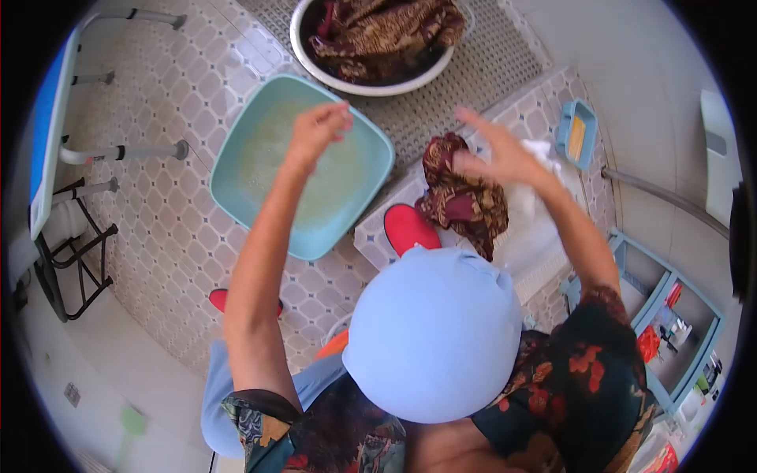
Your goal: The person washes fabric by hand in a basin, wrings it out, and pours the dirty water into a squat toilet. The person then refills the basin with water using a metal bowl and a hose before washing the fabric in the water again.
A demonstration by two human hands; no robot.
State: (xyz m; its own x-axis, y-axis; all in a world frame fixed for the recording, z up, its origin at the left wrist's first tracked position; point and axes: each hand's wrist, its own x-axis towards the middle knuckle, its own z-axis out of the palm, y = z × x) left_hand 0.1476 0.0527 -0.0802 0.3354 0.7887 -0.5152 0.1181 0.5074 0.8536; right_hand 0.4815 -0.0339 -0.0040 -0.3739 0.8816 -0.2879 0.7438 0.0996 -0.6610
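My left hand (319,130) hangs over the light-green basin (225,177), its fingers curled together and nothing showing in them. The basin holds cloudy, pale yellowish water. My right hand (505,150) is open, thumb and fingers spread, just over a bunched dark-red and brown patterned cloth (469,206). That cloth lies on a tiled ledge beside a white basin-like surface (544,229) with some white suds or cloth by it. A larger heap of similar patterned cloth (386,35) fills a white-rimmed oval tub (402,88) beyond the basin.
A red slipper (410,229) is on the ledge near the cloth. A small blue box with a yellow bar (577,135) stands at the right wall. Blue shelves (666,323) hold small items at right. Metal-legged furniture (118,152) stands at left on the tiled floor.
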